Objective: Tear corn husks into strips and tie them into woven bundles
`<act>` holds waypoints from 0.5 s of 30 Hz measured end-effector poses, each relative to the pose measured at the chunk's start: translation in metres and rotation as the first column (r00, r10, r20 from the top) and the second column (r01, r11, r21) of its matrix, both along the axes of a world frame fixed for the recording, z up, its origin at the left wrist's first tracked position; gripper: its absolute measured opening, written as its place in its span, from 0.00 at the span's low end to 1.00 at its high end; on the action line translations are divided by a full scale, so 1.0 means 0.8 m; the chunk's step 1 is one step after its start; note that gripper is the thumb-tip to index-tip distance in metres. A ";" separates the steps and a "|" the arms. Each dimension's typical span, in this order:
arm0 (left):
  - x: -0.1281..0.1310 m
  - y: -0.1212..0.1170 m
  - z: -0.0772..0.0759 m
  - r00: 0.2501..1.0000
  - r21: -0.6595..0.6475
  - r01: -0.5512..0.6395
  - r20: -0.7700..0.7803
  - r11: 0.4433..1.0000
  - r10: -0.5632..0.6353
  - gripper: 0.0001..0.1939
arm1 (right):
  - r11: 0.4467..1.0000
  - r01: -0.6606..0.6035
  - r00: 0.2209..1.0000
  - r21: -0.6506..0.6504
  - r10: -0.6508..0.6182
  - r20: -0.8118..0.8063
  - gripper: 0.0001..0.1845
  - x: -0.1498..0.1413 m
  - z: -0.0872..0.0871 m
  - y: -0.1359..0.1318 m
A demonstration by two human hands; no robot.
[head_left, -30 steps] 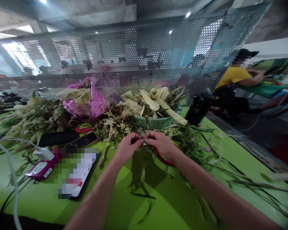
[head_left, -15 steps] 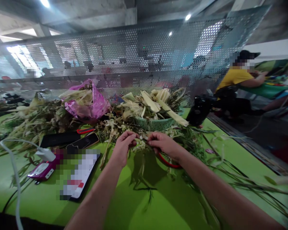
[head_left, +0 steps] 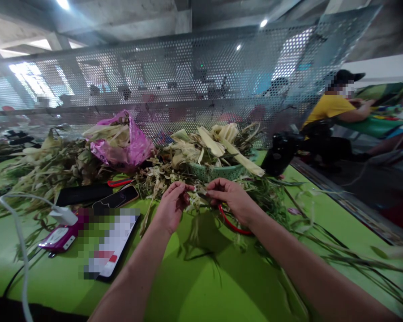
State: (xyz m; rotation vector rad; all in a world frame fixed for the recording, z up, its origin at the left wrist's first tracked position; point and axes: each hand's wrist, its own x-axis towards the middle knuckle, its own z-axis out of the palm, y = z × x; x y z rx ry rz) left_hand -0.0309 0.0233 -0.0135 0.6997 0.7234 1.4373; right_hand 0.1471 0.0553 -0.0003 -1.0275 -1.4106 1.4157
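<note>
My left hand (head_left: 174, 203) is closed in a pinch over the green table, its fingertips pointing right; what they hold is too small to make out. A short way to the right, my right hand (head_left: 229, 199) pinches a thin piece of dried leaf (head_left: 202, 190) between thumb and forefinger. The fingertips of the two hands are apart. Beneath them hang blurred, thin plant strands (head_left: 196, 232). Under my right hand a red curved loop (head_left: 233, 227) lies on the table, partly hidden. Behind the hands stands a green basket (head_left: 215, 173) heaped with dried husks (head_left: 210, 141).
At left lie a tablet-like device (head_left: 116, 246), a phone (head_left: 116, 197), a purple device with a white plug (head_left: 58, 237) and a red-handled tool (head_left: 120, 183). A pink plastic bag (head_left: 137, 147) holds husks. Long stalks (head_left: 352, 259) lie right. A person in yellow (head_left: 332, 107) sits beyond.
My hands have moved apart from fingertips touching. A leaf piece now shows in my right fingers. The hanging strands have swung and shifted.
</note>
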 end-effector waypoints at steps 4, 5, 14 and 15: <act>0.000 0.001 0.000 1.000 0.012 0.002 0.004 1.000 -0.002 0.11 | 0.996 -0.073 0.994 0.057 0.068 0.083 0.11 0.001 0.006 -0.003; 0.001 0.001 0.000 1.000 0.019 0.001 0.005 1.000 -0.001 0.11 | 0.993 -0.081 0.990 0.087 0.070 0.122 0.11 0.000 0.007 -0.004; -0.003 0.005 -0.001 0.990 0.081 -0.088 -0.103 0.993 0.096 0.09 | 0.994 -0.021 0.998 0.109 0.015 0.059 0.09 -0.014 -0.008 -0.004; -0.004 0.006 -0.002 0.988 0.080 -0.102 -0.104 0.992 0.110 0.09 | 0.994 -0.027 0.998 0.106 0.021 0.058 0.09 -0.014 -0.009 -0.004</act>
